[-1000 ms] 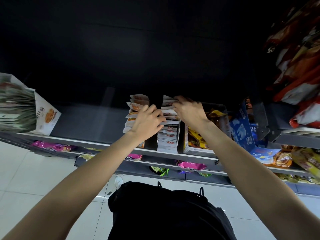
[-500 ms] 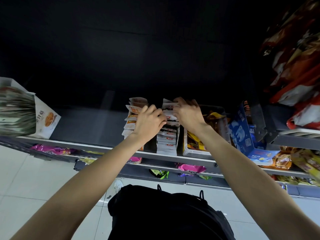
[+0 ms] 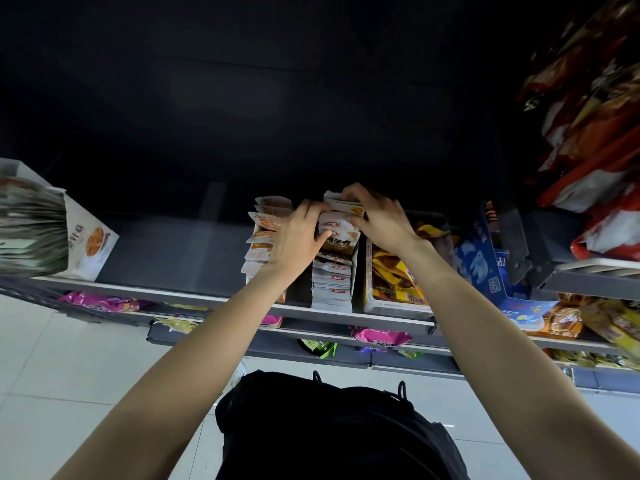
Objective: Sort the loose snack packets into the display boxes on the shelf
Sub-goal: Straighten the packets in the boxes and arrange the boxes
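You have two hands up at the shelf [image 3: 346, 315]: your left hand [image 3: 298, 237] and your right hand [image 3: 379, 220]. Two rows of white snack packets stand side by side there, the left row [image 3: 261, 237] and the right row [image 3: 332, 282]; the packets in each are too tightly packed to count. Right of them sits one tray of yellow packets [image 3: 391, 282], then one blue display box [image 3: 485, 268]. One white display box [image 3: 86, 244] stands far left.
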Tool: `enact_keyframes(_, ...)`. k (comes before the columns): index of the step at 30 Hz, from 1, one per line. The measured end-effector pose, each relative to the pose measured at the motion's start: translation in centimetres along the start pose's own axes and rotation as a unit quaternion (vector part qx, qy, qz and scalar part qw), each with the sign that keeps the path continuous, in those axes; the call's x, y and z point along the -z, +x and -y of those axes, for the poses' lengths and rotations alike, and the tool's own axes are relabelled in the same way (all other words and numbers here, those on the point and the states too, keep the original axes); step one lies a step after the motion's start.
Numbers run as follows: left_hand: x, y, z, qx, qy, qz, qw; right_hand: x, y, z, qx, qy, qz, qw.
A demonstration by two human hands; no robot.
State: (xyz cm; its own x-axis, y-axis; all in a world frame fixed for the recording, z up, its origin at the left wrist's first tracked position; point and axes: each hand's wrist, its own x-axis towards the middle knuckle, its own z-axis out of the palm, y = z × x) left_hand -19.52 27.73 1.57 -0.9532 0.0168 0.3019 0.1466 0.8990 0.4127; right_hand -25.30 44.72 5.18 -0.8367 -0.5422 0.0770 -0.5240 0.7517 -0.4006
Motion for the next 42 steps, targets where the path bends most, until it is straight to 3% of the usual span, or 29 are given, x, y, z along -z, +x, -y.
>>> enact_keyframes(3,0.5,0.8,-0.2,0.016,-0.035,0.009,0.999,-0.3,-0.1,-0.1,0.015,-0.021,-0.019,0.999)
enact_keyframes(7,0.8,1.3,-0.3,0.014,-0.064,0.008,0.998,0.0,-0.7,-0.1,0.001,0.03,0.044,0.999)
enact_keyframes(11,0.3,0.8,-0.6,0.003,-0.044,-0.019,0.999,-0.6,-1.4,0.3,0.02,-0.1,-0.007,0.995)
enact_keyframes(14,0.7,-1.1,-0.3,-0.113,-0.039,-0.056,0.991,-1.1,-1.2,0.3,0.025,-0.108,-0.027,0.994)
enact_keyframes(16,0.7,-2.6,0.7,-0.223,-0.004,0.016,0.975,-1.3,-1.2,0.2,0.023,-0.095,-0.027,0.995)
enact_keyframes(17,0.8,-3.1,1.1,-0.24,0.023,0.074,0.968,-1.4,-1.2,0.1,0.022,-0.091,-0.029,0.995)
enact_keyframes(20,0.4,-3.1,1.4,-0.206,0.125,0.192,0.951,-1.4,-1.2,0.2,0.022,-0.084,-0.029,0.996)
enact_keyframes(24,-0.8,-2.4,0.9,-0.197,0.212,0.214,0.933,-1.0,-1.2,0.2,0.014,-0.079,-0.023,0.996)
enact_keyframes(29,-0.4,-1.7,0.3,-0.149,0.165,0.179,0.958,-0.9,-1.3,0.3,0.009,-0.074,-0.014,0.997)
enact_keyframes(34,0.3,-0.7,0.2,-0.123,0.08,0.047,0.988,-0.3,-1.8,-0.2,0.022,-0.005,0.075,0.997)
enact_keyframes(38,0.5,-0.8,-0.3,-0.127,0.036,0.001,0.991,-1.0,-2.2,0.2,0.026,-0.103,0.048,0.993)
enact_keyframes(42,-0.3,-3.0,0.7,-0.167,0.068,-0.044,0.983,-2.3,-2.4,0.5,0.031,-0.13,0.04,0.99)
